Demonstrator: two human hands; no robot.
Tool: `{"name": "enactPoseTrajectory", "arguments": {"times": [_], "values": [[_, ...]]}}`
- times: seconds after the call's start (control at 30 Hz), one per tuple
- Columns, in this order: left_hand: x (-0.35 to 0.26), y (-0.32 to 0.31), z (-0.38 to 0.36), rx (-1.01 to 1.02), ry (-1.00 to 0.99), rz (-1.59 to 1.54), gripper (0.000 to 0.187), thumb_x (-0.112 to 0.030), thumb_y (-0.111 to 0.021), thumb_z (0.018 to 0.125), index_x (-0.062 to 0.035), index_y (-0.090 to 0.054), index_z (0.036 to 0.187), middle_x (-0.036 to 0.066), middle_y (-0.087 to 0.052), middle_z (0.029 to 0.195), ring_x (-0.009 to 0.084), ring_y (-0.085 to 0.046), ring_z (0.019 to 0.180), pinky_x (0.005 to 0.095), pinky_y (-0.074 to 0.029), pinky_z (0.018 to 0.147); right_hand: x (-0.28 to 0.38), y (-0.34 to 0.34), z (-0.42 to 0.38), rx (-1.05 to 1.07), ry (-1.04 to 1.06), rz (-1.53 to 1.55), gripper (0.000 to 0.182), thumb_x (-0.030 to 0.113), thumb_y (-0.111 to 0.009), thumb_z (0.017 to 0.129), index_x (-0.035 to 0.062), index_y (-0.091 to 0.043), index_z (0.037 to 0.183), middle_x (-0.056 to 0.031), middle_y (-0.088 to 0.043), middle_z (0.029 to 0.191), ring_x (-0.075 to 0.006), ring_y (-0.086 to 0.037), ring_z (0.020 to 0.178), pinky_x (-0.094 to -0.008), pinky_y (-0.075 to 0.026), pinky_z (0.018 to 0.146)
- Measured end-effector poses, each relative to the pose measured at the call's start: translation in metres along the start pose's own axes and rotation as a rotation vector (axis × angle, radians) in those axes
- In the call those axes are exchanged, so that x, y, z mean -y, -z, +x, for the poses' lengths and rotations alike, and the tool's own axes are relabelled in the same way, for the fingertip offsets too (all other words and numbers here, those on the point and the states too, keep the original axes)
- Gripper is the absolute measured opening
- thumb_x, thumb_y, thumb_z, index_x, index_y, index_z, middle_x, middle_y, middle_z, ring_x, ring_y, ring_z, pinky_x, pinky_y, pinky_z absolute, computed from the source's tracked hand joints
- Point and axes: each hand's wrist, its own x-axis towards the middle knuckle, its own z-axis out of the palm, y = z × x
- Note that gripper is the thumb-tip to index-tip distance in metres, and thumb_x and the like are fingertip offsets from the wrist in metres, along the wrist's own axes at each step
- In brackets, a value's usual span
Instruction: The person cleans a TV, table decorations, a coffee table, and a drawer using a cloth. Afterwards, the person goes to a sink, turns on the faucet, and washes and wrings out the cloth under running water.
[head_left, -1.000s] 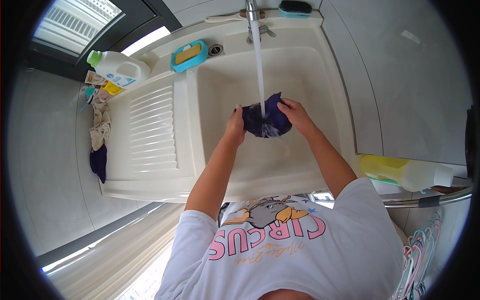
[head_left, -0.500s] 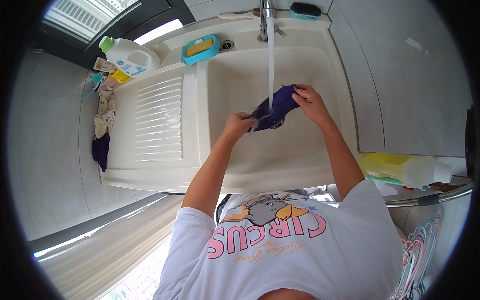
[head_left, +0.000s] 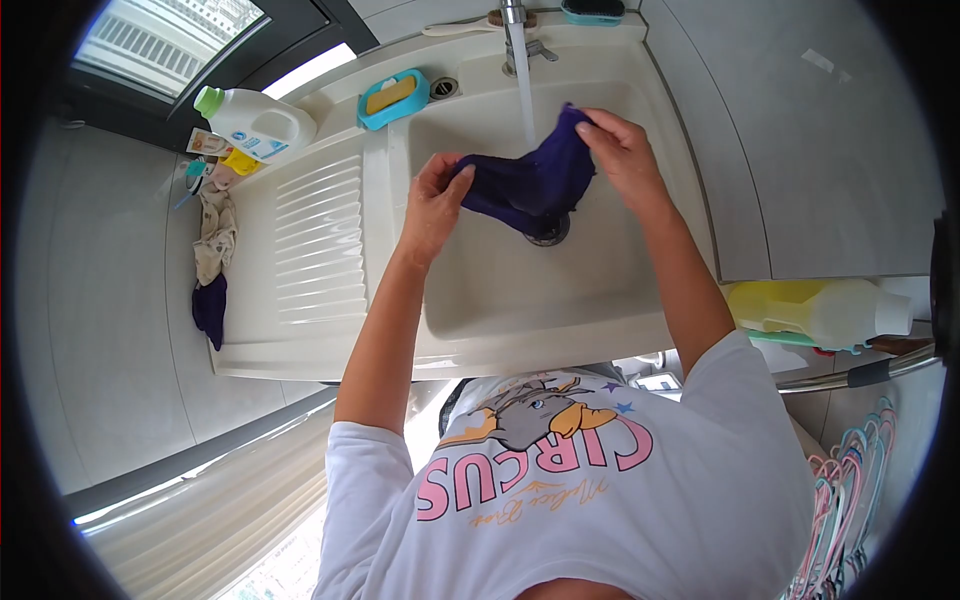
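Observation:
My left hand point(head_left: 436, 205) pinches one end of a wet dark purple sock point(head_left: 525, 188) between thumb and fingers. The other end is gripped by my right hand point(head_left: 624, 158), higher and to the right. Stretched between them, the sock sags in the middle over the sink basin point(head_left: 560, 295). Water point(head_left: 524, 95) runs from the tap point(head_left: 513, 15) and goes out of sight behind the sock's upper edge. Just below the cloth the drain point(head_left: 548, 234) shows in part.
Left of the basin is a ribbed washboard point(head_left: 320, 240), with a soap dish point(head_left: 394, 98) and a white detergent bottle point(head_left: 262, 122) behind. Crumpled light cloth point(head_left: 215, 235) and another dark purple piece point(head_left: 209, 309) lie along the left edge. A yellow bottle point(head_left: 800, 310) lies right.
Both hands have lifted the sock up and spread it wider, my left hand moving left and up. The stream no longer lands on the sock's visible front, and the drain now shows.

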Motion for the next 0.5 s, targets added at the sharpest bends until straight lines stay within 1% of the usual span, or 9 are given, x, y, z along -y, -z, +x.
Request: {"name": "enactPoseTrajectory", "arguments": {"times": [0.03, 0.07, 0.17, 0.2, 0.3, 0.33, 0.43, 0.47, 0.5], "values": [[-0.003, -0.006, 0.003, 0.026, 0.014, 0.015, 0.017, -0.013, -0.06, 0.088, 0.0011, -0.059, 0.098, 0.001, -0.06, 0.081, 0.0058, -0.051, 0.071, 0.0207, -0.042, 0.063, 0.005, -0.01, 0.0, 0.036, 0.067, 0.053, 0.022, 0.007, -0.058, 0.089, -0.0029, -0.061, 0.108, -0.0028, -0.065, 0.089, -0.0063, -0.058, 0.079, -0.0194, -0.047, 0.072], [-0.007, -0.012, 0.004, 0.051, 0.031, 0.03, 0.019, -0.013, -0.061, 0.087, 0.0017, -0.059, 0.099, 0.002, -0.061, 0.082, 0.0062, -0.052, 0.072, 0.021, -0.043, 0.064, 0.021, -0.019, -0.002, 0.083, 0.011, 0.028, 0.022, 0.008, -0.059, 0.088, -0.003, -0.061, 0.108, -0.0036, -0.065, 0.09, -0.0074, -0.058, 0.079, -0.0205, -0.047, 0.072], [-0.043, -0.037, 0.004, 0.237, 0.001, 0.19, 0.025, -0.012, -0.062, 0.084, 0.0043, -0.058, 0.102, 0.006, -0.062, 0.085, 0.0088, -0.054, 0.075, 0.0237, -0.045, 0.067, 0.024, -0.04, 0.009, 0.153, 0.24, 0.022, 0.022, 0.008, -0.059, 0.088, -0.002, -0.062, 0.107, -0.0045, -0.065, 0.09, -0.0092, -0.059, 0.079, -0.0219, -0.048, 0.073], [-0.04, -0.041, 0.009, 0.268, -0.117, 0.242, 0.028, -0.012, -0.064, 0.08, 0.0062, -0.058, 0.101, 0.008, -0.063, 0.082, 0.0108, -0.055, 0.074, 0.0263, -0.046, 0.066, 0.029, -0.043, 0.009, 0.173, 0.218, -0.047, 0.021, 0.009, -0.059, 0.088, -0.0007, -0.062, 0.106, -0.0053, -0.064, 0.094, -0.0114, -0.059, 0.084, -0.0241, -0.048, 0.076], [-0.058, -0.05, 0.019, 0.173, -0.059, 0.34, 0.025, -0.011, -0.062, 0.079, 0.0062, -0.06, 0.096, 0.007, -0.062, 0.076, 0.0112, -0.055, 0.071, 0.0274, -0.046, 0.064, 0.014, -0.039, 0.018, 0.149, 0.289, -0.056, 0.025, 0.01, -0.059, 0.087, 0.0015, -0.061, 0.11, -0.0055, -0.062, 0.102, -0.0125, -0.058, 0.09, -0.0245, -0.047, 0.079], [-0.07, -0.054, 0.016, 0.111, -0.139, 0.25, 0.021, -0.011, -0.062, 0.078, 0.0043, -0.061, 0.091, 0.005, -0.061, 0.071, 0.0099, -0.053, 0.066, 0.0266, -0.045, 0.06, 0.011, -0.038, 0.017, 0.11, 0.259, 0.058, 0.035, 0.016, -0.065, 0.083, 0.0027, -0.058, 0.115, -0.0071, -0.058, 0.114, -0.0163, -0.057, 0.098, -0.0282, -0.046, 0.085], [-0.074, -0.054, 0.025, 0.028, -0.197, 0.147, 0.016, -0.01, -0.061, 0.079, 0.0024, -0.061, 0.089, 0.002, -0.06, 0.07, 0.0078, -0.051, 0.062, 0.0243, -0.043, 0.056, -0.049, -0.026, 0.014, 0.222, 0.181, -0.004, 0.048, 0.025, -0.073, 0.076, 0.0033, -0.058, 0.116, -0.009, -0.056, 0.12, -0.0204, -0.058, 0.1, -0.0304, -0.043, 0.089], [-0.09, -0.059, 0.019, 0.014, -0.178, 0.045, 0.011, -0.009, -0.06, 0.08, 0.0004, -0.061, 0.086, 0.0, -0.059, 0.07, 0.0046, -0.048, 0.059, 0.0212, -0.039, 0.053, -0.048, -0.029, 0.0, 0.32, 0.004, -0.064, 0.052, 0.017, -0.069, 0.076, 0.002, -0.052, 0.122, -0.0058, -0.058, 0.109, -0.0158, -0.055, 0.098, -0.0311, -0.041, 0.091], [-0.101, -0.062, 0.015, -0.005, -0.183, 0.005, 0.01, -0.009, -0.061, 0.081, -0.0001, -0.061, 0.086, -0.001, -0.059, 0.07, 0.004, -0.047, 0.059, 0.0207, -0.039, 0.052, -0.057, -0.028, -0.004, 0.429, -0.2, -0.173, 0.053, 0.02, -0.069, 0.075, 0.0023, -0.052, 0.122, -0.0067, -0.06, 0.106, -0.0158, -0.055, 0.098, -0.0303, -0.04, 0.092]]}}
